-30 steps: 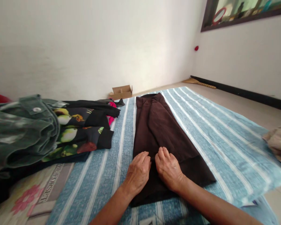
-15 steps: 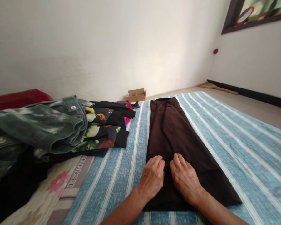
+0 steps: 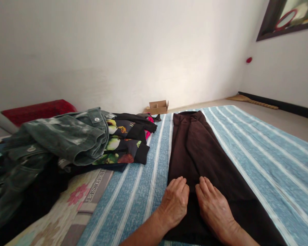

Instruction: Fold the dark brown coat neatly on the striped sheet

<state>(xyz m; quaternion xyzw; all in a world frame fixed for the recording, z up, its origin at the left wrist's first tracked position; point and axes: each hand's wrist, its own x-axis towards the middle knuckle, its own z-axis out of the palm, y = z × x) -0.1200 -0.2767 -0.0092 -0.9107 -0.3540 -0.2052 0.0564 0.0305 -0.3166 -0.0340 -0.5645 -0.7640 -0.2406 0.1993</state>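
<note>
A dark brown garment (image 3: 205, 150) lies lengthwise on a blue-and-white striped sheet (image 3: 141, 191), its narrow gathered end away from me and its wide end near me. My left hand (image 3: 176, 201) rests at its left edge, with the fingers curled closed on the cloth. Close beside it, my right hand (image 3: 214, 206) presses on the middle of the garment, fingers together and bent into the fabric. The wide end runs out toward the lower edge of the view, partly hidden under my forearms.
To the left, a heap holds a grey-green denim garment (image 3: 66, 136) and fruit-printed clothing (image 3: 125, 150). Behind it sits a red object (image 3: 41, 111). A small open cardboard box (image 3: 157, 107) stands by the wall. A straw-coloured broom (image 3: 251, 100) lies at the far right.
The view has turned left, so everything appears shifted rightward and slightly lower. Both hands stay at nearly the same place on the brown garment.
</note>
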